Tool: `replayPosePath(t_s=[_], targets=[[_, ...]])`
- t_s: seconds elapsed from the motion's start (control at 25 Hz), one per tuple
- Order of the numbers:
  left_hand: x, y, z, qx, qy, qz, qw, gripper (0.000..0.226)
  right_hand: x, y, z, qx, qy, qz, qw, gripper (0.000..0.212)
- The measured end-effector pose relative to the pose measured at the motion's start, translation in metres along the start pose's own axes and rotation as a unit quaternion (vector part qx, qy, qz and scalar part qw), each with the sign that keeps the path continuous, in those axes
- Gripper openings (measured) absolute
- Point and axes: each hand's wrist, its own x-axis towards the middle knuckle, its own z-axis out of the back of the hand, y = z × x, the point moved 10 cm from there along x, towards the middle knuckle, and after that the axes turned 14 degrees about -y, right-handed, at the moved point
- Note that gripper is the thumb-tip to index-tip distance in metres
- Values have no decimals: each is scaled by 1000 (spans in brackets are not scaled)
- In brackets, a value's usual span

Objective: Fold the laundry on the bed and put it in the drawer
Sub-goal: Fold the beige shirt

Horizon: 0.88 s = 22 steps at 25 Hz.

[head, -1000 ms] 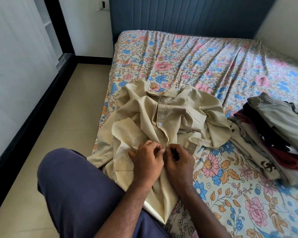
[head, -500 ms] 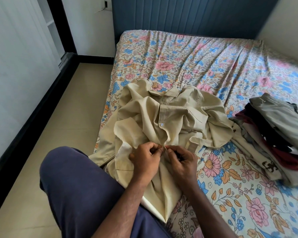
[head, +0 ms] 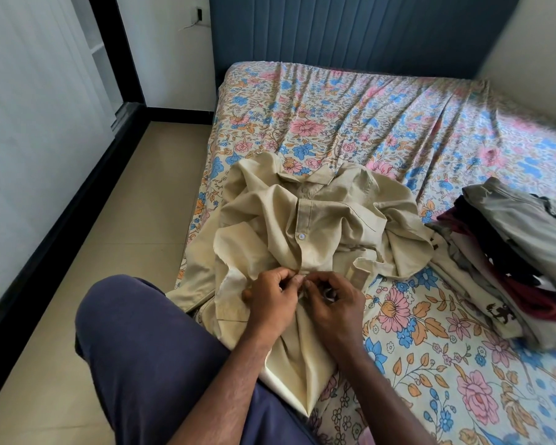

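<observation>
A crumpled beige button-up shirt lies front side up near the left edge of the bed, collar pointing away from me. One button higher on the placket is fastened. My left hand and my right hand meet at the shirt's placket below that button, and the fingertips of both pinch the fabric edges together. The lower part of the shirt drapes off the bed toward my knee.
A stack of folded clothes sits at the right side of the bed. My knee in navy trousers is at the bed's left edge. Tiled floor runs along the left, beside a white wall with black skirting.
Both hands stay at the same spot on the placket, with small finger shifts as they work the fabric. The shirt has barely moved.
</observation>
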Motion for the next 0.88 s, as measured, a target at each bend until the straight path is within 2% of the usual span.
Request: replayPosePath(t_s=[0.12,0.24,0.32,0.4,0.48,0.56,0.68,0.8,0.88], targets=[[-2,4,-9,-23,26,16,999,18,2,-13,-8,85,37,-85,992,7],[-3,-6,-5,47,-6,-45,998,13,1,-23,-19,160,90,-157,970,1],[1,-10,6,106,-51,-97,988,14,4,-18,-15,111,110,-118,981,9],[5,-15,17,146,-60,-146,977,16,7,-9,-6,5,146,-37,989,27],[7,-13,21,203,-15,-185,961,13,12,-6,2,-111,196,37,974,34],[5,-4,15,250,54,-192,948,11,17,-8,11,-181,238,84,951,26],[1,3,12,241,115,-176,947,7,26,-10,22,-191,286,88,935,6],[3,12,16,173,154,-136,963,14,49,-15,39,-218,284,55,932,13],[8,16,25,172,134,-131,967,18,65,-23,50,-221,282,28,933,18]])
